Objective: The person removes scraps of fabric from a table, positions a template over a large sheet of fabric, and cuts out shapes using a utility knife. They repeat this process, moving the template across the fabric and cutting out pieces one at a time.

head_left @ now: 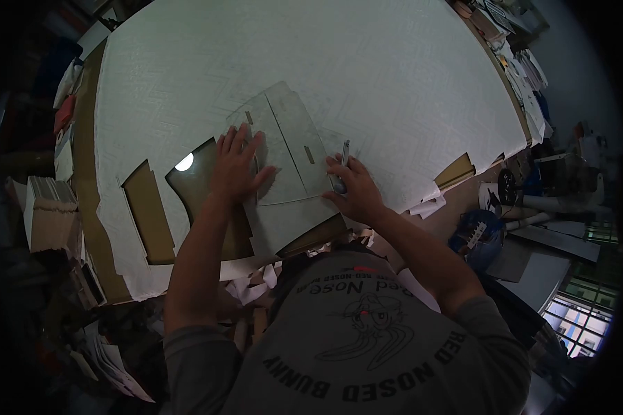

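Observation:
A large white patterned sheet (270,48) covers the table. On it lies a clear template (284,135) with a dark line down its middle and small slots. My left hand (239,166) rests with spread fingers on the template's left edge. My right hand (353,187) is at the right edge, its fingers closed round a slim grey tool (345,151) that looks like a pen or cutter and points away from me. Near my left forearm, cut-out openings in the sheet show the brown tabletop (149,211).
A stack of paper or card pieces (52,214) stands at the left. More papers (529,97) lie along the far right edge. A blue object (479,238) and pale pipes or bars are beyond the table at right. Sheet scraps (429,206) hang over the near edge.

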The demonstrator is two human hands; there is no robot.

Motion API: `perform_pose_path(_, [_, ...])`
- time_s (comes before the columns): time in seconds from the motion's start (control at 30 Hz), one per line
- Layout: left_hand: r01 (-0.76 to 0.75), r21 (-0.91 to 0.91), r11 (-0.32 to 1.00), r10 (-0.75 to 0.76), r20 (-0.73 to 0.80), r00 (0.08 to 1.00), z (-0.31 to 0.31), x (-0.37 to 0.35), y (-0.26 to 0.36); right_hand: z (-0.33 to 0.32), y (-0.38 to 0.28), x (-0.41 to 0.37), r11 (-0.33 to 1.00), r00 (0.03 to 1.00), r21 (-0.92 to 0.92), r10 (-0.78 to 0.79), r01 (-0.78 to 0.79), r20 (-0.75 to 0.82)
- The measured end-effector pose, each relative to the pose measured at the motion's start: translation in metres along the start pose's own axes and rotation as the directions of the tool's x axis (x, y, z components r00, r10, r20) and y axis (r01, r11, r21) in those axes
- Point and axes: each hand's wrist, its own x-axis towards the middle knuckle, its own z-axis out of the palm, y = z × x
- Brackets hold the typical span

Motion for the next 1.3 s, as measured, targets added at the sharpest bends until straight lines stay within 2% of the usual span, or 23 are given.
perform_pose_path(0.37, [-0.011,-0.026,1.0,0.01,-0.026,1.0,0.0034,0.001,-0.0009,0.0009,0.0016,-0.0002,0.999,1.0,-0.036,-0.027,0.026,-0.011])
perform_pose_path(0.63, [0.022,-0.053,0.998,-0.028,-0.101,0.994,0.007,0.0031,0.002,0.001,0.0011,-0.0013,0.999,1.0,-0.033,-0.004,0.004,-0.009])
perform_pose_path(1.3, [0.027,-0.016,0.999,-0.028,-0.071,0.997,0.0025,0.0047,0.0045,0.0,-0.0002,-0.0001,0.999,1.0,-0.046,-0.004,0.004,0.009])
